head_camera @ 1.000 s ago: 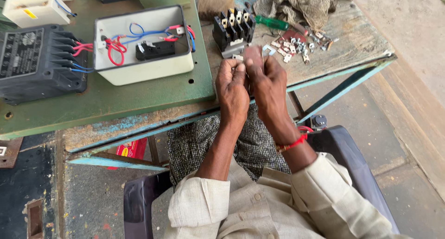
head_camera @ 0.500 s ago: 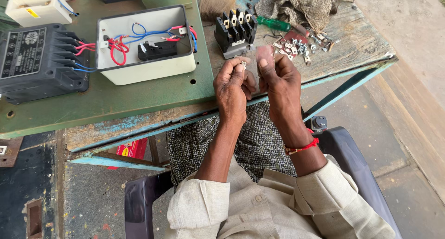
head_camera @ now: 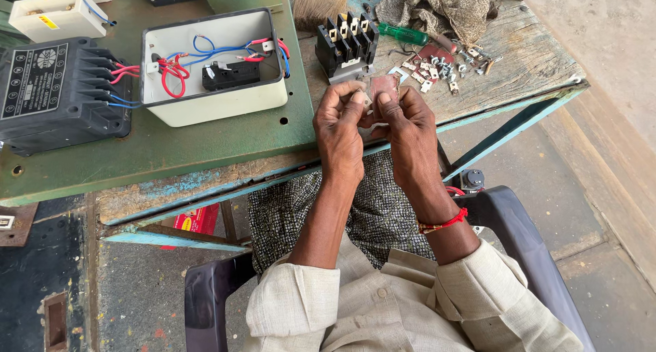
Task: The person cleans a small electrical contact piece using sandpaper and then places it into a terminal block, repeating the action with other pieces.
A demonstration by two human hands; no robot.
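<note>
Both hands are raised together over the front edge of the worn workbench (head_camera: 225, 154). My right hand (head_camera: 404, 123) pinches a small flat reddish-brown metal piece (head_camera: 384, 86) between thumb and fingers. My left hand (head_camera: 339, 123) presses its fingertips against the same piece from the left, and a small pale part shows at its fingertips. A red thread band is tied around my right wrist. Just beyond the hands stands a black block (head_camera: 346, 43) with several metal terminals.
An open white box (head_camera: 217, 96) with red and blue wires sits on the green plate; a black finned unit (head_camera: 58, 92) lies to its left. Loose screws and clips (head_camera: 444, 68), a green-handled screwdriver (head_camera: 404, 34), a brush (head_camera: 320, 2) and a cloth (head_camera: 451, 4) lie at the back. I sit on a dark chair (head_camera: 509, 222).
The hands have shifted slightly up and apart while working the small piece; the reddish metal piece now shows between the fingertips. The view has drifted a little.
</note>
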